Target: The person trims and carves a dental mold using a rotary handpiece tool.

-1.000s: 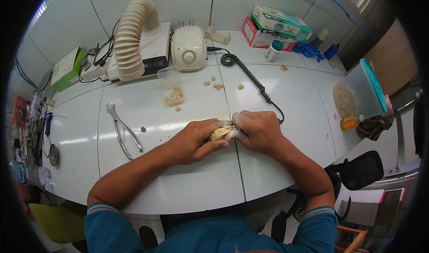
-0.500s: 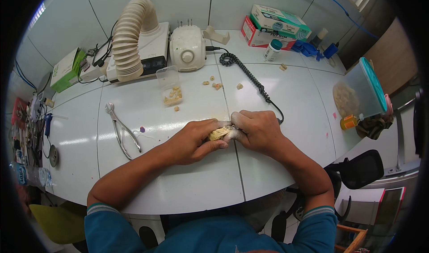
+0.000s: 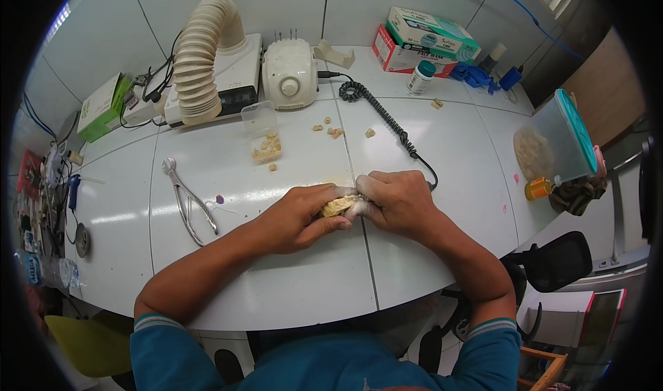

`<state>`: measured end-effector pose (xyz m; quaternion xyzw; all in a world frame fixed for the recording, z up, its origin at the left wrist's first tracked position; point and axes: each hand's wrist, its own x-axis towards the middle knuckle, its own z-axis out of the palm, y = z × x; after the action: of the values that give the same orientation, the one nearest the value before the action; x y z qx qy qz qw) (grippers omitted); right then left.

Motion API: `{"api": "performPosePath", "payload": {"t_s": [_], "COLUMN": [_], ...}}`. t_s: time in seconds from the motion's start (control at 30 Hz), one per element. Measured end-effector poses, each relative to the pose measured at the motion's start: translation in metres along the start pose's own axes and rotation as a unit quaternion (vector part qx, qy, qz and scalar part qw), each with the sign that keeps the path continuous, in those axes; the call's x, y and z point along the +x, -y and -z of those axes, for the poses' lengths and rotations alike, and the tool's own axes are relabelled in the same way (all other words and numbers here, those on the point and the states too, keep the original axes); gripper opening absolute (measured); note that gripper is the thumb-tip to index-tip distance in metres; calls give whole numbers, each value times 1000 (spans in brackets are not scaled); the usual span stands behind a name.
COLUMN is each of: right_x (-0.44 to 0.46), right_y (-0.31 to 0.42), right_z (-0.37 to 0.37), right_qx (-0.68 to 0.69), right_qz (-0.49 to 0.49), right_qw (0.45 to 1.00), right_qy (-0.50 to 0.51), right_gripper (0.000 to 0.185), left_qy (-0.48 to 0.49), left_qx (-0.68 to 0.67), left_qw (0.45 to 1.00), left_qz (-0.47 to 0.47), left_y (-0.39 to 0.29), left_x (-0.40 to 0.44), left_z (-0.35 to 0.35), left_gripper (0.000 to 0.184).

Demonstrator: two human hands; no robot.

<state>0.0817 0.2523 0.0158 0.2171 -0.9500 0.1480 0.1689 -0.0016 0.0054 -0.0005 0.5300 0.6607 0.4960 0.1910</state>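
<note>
The worktop's [image 3: 297,287] near edge bows outward just beyond the blue shirt [image 3: 318,363], and both forearms cross it. Between those arms, a broad stretch of white surface gives the elbows room; on the right, the far-running edge stops before a black chair [image 3: 556,263].

Around the middle, the left hand [image 3: 300,215] has its grip clamped on a lump [image 3: 336,206], thumb on the near side, fingers on the far. The right hand [image 3: 400,201], white with dust at the fingertips, is curled against the lump's right end; I can't tell what its grip closes on. The lump is pale yellow, rough and uneven, greyish towards the right, and partly covered by fingers.

Silver pliers [image 3: 181,194] lie well apart, left of the hands, handles spread. Farther off come a clear plastic box [image 3: 260,123] holding yellowish bits, small pieces [image 3: 334,132] to its right, a coiled cord [image 3: 381,115] and a cream control unit [image 3: 290,77].
</note>
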Motion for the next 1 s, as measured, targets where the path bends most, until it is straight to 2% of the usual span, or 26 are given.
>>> {"api": "performPosePath", "payload": {"t_s": [0.53, 0.63, 1.0], "right_x": [1, 1, 0], "right_y": [2, 2, 2], "right_z": [2, 2, 1], "right_qx": [-5, -5, -7], "right_qz": [7, 7, 7], "right_qw": [1000, 1000, 1000], "right_qy": [-1, -1, 9], "right_gripper": [45, 45, 45], "left_qy": [14, 33, 22], "left_qx": [-25, 14, -28], "left_qw": [999, 999, 999], "left_qz": [22, 17, 34], "left_y": [-2, -2, -2], "left_x": [0, 0, 1], "left_z": [0, 3, 2], "left_gripper": [30, 33, 32]}}
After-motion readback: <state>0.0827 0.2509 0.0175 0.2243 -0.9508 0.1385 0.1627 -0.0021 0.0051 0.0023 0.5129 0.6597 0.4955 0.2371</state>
